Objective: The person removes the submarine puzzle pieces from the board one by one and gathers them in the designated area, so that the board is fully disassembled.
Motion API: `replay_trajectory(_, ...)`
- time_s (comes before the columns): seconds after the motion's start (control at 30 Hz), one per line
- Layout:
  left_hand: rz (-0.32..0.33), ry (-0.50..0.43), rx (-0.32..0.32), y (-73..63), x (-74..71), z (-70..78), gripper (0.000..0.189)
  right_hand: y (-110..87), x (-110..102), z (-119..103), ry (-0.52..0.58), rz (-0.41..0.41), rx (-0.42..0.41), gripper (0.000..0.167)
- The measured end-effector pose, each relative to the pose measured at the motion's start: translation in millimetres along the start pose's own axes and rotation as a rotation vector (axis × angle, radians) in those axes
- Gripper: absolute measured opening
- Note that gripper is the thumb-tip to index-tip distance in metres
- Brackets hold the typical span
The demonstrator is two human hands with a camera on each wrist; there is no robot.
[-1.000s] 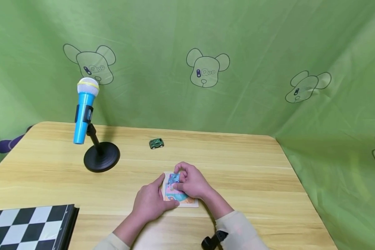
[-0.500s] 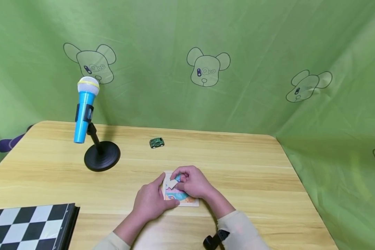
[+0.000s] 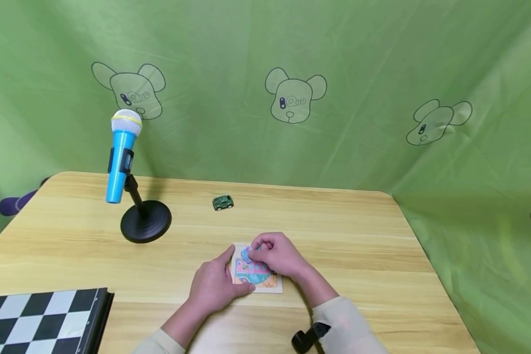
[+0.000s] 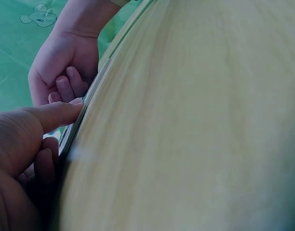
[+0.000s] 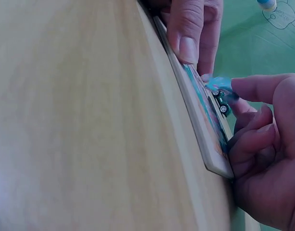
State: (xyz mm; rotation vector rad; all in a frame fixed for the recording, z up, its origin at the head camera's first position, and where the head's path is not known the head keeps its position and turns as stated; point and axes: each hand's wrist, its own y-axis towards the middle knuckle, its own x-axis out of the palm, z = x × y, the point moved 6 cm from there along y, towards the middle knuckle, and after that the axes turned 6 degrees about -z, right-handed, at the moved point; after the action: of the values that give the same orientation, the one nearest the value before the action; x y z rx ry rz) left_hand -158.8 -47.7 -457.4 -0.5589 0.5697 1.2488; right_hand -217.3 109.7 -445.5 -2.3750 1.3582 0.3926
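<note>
One small blue piece (image 5: 217,84) was pinched between the thumb and finger of the right hand (image 3: 280,255). It stuck out at the very tips, to the left of the rest of that hand. The piece was up over the far part of the picture board (image 3: 267,290), near the middle from side to side. The right wrist view showed it tipped and raised over the board's face, but whether its low edge touched was hard to tell. The right hand was the nearer one, and the left hand (image 3: 214,282) was across from it, at the left side of the board. The left hand's thumb lay straight along the near edge and a finger reached straight to the far left corner, so that hand just pressed on the board. The board lay flat on the table (image 3: 358,246), between the two hands. Its sides looked almost the same, so no long way stood out, and fingers hid too much of the piece to tell its long way. The piece was bright blue on its face. The board was thin with a pale rim, and its picture had pink in the middle, blue-green nearer the person, and orange in the near right corner
</note>
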Motion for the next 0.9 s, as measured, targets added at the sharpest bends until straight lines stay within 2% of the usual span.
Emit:
replay_trajectory(0.17, -0.004, -0.003, 0.003, -0.2, 0.0, 0.6, 0.103, -0.5, -4.0, 3.8, -0.029, 0.078, -0.008, 0.016)
replay_trajectory(0.3, -0.005, -0.003, 0.000, -0.8, -0.5, 0.9, 0.102, -4.4, -3.6, 3.8, -0.109, 0.153, -0.009, 0.022)
replay_trajectory(0.43, 0.001, -0.005, -0.004, -1.3, -0.9, 0.8, 0.102, -7.5, 2.1, 1.4, -0.240, 0.173, 0.009, 0.029)
replay_trajectory(0.5, 0.002, -0.006, -0.005, -1.2, -0.5, 0.5, 0.102, -8.5, 4.5, -0.5, -0.270, 0.169, 0.015, 0.030)
replay_trajectory(0.6, 0.000, -0.011, -0.009, -0.6, 0.7, -0.1, 0.103, -9.7, 5.5, -2.4, -0.262, 0.155, 0.015, 0.026)
replay_trajectory(0.8, 0.005, -0.009, -0.005, -1.0, 0.9, -0.3, 0.103, -12.7, 3.7, -4.8, -0.157, 0.101, -0.020, 0.026)
replay_trajectory(0.9, 0.011, -0.007, 0.002, -1.1, 0.1, -0.2, 0.103, -14.0, 1.8, -5.6, -0.168, 0.103, -0.020, 0.026)
